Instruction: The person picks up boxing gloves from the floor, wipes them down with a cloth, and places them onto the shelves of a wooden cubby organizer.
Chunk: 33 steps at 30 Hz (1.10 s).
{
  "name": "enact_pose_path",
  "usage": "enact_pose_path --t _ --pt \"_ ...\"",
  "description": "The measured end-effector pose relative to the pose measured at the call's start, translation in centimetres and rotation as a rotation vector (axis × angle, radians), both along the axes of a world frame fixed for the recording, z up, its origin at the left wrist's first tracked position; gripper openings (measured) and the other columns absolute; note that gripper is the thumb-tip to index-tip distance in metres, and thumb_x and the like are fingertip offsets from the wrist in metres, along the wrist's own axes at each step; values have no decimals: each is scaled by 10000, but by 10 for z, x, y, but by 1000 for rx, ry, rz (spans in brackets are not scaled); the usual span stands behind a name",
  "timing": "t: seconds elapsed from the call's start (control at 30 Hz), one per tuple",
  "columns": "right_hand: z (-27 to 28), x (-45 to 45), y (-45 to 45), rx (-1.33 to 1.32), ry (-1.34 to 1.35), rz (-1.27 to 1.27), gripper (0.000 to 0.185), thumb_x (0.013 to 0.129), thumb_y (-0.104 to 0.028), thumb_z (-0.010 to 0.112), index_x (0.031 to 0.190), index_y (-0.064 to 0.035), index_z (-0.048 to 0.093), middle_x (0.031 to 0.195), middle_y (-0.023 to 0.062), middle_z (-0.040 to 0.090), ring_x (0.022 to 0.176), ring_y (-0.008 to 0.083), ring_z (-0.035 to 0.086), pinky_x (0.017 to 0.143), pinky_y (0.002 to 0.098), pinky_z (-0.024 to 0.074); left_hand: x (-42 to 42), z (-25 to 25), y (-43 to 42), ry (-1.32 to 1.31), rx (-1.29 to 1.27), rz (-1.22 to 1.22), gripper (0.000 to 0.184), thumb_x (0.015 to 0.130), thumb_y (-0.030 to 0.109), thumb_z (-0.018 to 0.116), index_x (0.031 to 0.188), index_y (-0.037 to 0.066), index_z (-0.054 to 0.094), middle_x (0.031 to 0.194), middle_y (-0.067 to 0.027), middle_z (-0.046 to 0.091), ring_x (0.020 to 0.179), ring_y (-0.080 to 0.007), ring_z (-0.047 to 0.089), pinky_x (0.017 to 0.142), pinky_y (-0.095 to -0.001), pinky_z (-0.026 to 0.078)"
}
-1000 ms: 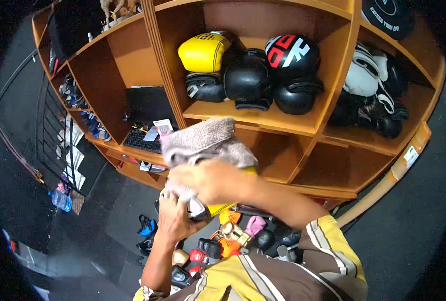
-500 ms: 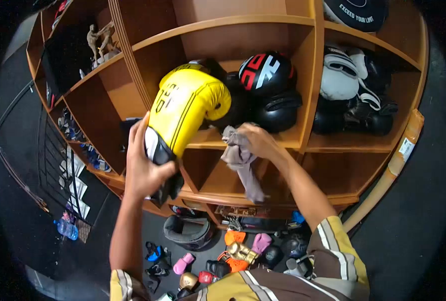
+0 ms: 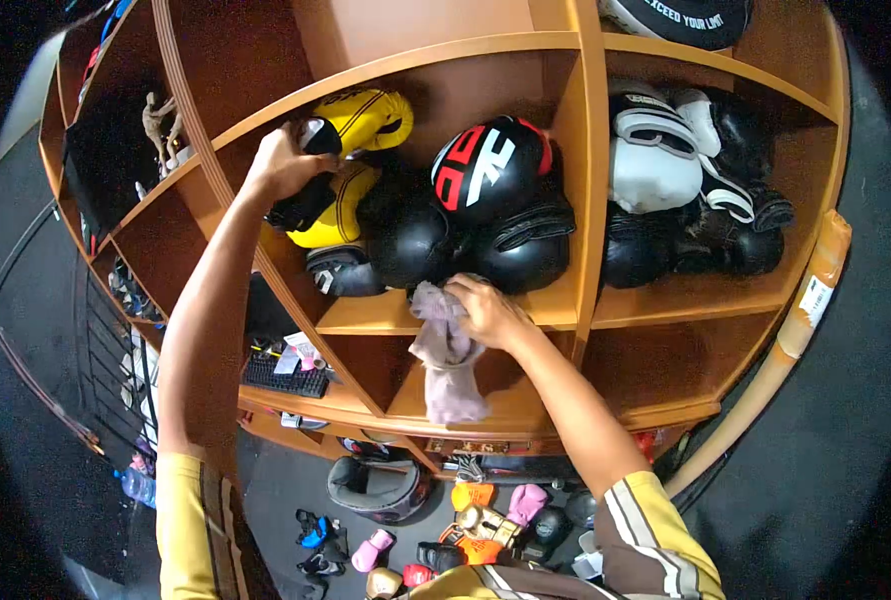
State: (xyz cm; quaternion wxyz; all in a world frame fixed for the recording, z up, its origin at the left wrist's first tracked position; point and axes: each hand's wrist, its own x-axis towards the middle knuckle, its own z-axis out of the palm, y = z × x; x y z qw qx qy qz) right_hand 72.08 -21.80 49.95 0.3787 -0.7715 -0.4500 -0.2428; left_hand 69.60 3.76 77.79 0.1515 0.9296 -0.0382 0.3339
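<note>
My left hand (image 3: 287, 165) is closed round the dark cuff of a yellow boxing glove (image 3: 373, 115), inside a middle compartment of the wooden shelf (image 3: 395, 62). Below that glove lies a second yellow boxing glove (image 3: 337, 212). To their right sit black boxing gloves (image 3: 525, 252) and a black glove with red and white print (image 3: 490, 168). A crumpled greyish-pink cloth (image 3: 452, 385) hangs from my right hand (image 3: 487, 312), whose fingers grip its upper part in front of the compartment's lower edge.
In the right compartment are a white boxing glove (image 3: 653, 172) and several black ones. A long cardboard tube (image 3: 793, 335) leans at the right. On the floor below stand a dark open-topped padded item (image 3: 375, 488) and several coloured gloves, one pink (image 3: 372, 550). A keyboard (image 3: 283, 376) shows at left.
My left hand has carried the yellow boxing glove up and left into the shelf compartment, on top of the other yellow one. The cloth in my right hand has shifted slightly left and down.
</note>
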Motion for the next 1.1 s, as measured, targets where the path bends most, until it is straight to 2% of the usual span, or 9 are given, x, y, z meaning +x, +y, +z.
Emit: enact_pose_path --t 0.1,0.23,0.4,0.5,0.7,0.83,0.93,1.03,1.1 --pt "2 -1 0 26 29 2 445 666 29 571 1106 91 590 1164 251 594 1117 410 565 985 416 477 22 14 4 146 91 26 664 646 352 863 1172 22 625 1063 -169 693 966 -231 660 872 -360 526" --pt "2 -1 1 61 69 32 431 646 53 542 1074 86 583 1109 255 597 1072 430 571 947 432 486 83 16 39 256 327 147 962 660 675 724 1364 60 500 1392 -224 502 1308 -326 467 1086 -378 366" --pt "-4 9 5 85 28 34 445 619 55 505 1057 66 580 1097 255 585 1026 447 571 916 458 492 129 4 63 189 279 15 933 689 625 712 1411 95 449 1434 -177 477 1357 -292 409 1118 -391 335" --pt "-7 9 4 52 67 22 418 677 2 536 1090 48 580 1132 275 580 1046 462 567 913 483 495 124 27 56 183 705 18 772 715 556 705 1326 117 530 1316 -174 562 1226 -288 498 1046 -402 393" --pt "4 -1 4 51 54 -8 426 612 49 515 1032 60 582 1094 245 587 1071 431 556 932 452 486 75 21 15 124 522 -194 619 765 528 678 1220 111 634 1186 -158 648 1130 -282 576 998 -407 437" --pt "3 2 3 15 80 -3 432 608 40 520 1036 61 579 1111 245 589 1070 435 554 933 453 486 101 20 30 169 665 1 602 777 512 699 1193 79 648 1165 -158 662 1157 -267 569 1006 -402 429" --pt "2 3 3 23 64 5 443 613 35 530 1052 67 586 1104 248 592 1056 436 559 936 451 485 90 18 28 201 483 -120 606 822 543 649 1204 73 642 1175 -179 658 1151 -313 579 1003 -421 432" --pt "-15 11 10 171 -66 -20 439 625 29 538 1058 74 594 1076 251 594 1036 435 565 930 446 486 90 5 23 -63 665 111 658 880 580 540 1264 48 584 1221 -197 635 1174 -352 572 998 -419 439" --pt "-5 5 5 135 11 10 439 635 27 538 1067 78 598 1072 255 595 1028 432 571 928 445 486 97 7 23 78 850 116 663 897 584 494 1273 42 564 1246 -201 619 1214 -345 551 1011 -411 431"
